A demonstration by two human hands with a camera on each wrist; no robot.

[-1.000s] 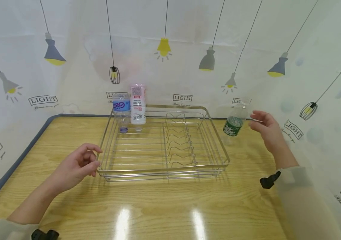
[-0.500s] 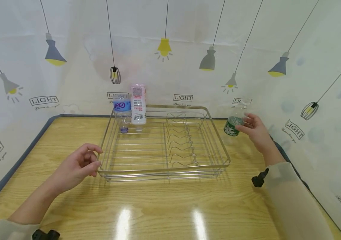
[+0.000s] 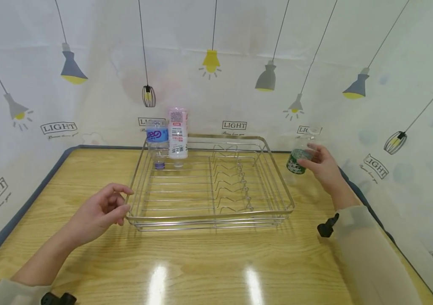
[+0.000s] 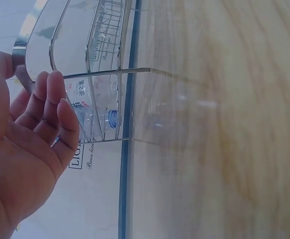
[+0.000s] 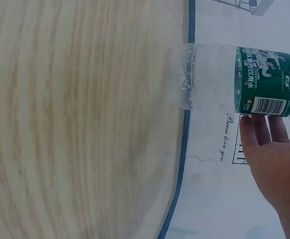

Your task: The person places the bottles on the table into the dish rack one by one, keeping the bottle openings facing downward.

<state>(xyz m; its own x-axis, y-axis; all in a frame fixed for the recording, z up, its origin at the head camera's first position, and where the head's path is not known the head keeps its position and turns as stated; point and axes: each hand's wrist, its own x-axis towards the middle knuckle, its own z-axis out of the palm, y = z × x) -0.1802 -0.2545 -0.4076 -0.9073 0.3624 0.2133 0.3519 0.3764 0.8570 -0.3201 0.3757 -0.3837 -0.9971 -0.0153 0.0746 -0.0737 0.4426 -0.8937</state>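
From where I'm standing, the work is looking partway along. A blue-labelled bottle [image 3: 158, 135] and a white-labelled bottle [image 3: 178, 137] are already standing neck-down, side by side, in the back left corner of the wire rack [image 3: 212, 216], and nothing is holding them there by hand. The green-labelled bottle [image 5: 266, 82] is seemingly what's remaining: it is staying outside, just beyond the rack's right side, over the table [image 3: 201, 267]. The right hand [image 3: 324, 167] is gripping it, thumb on one side and fingers on the other; whether its end is touching the wood, I can't tell. The left hand [image 3: 96, 214] is holding nothing, its fingers loosely bending beside the rack's near left corner, perhaps touching the rim.
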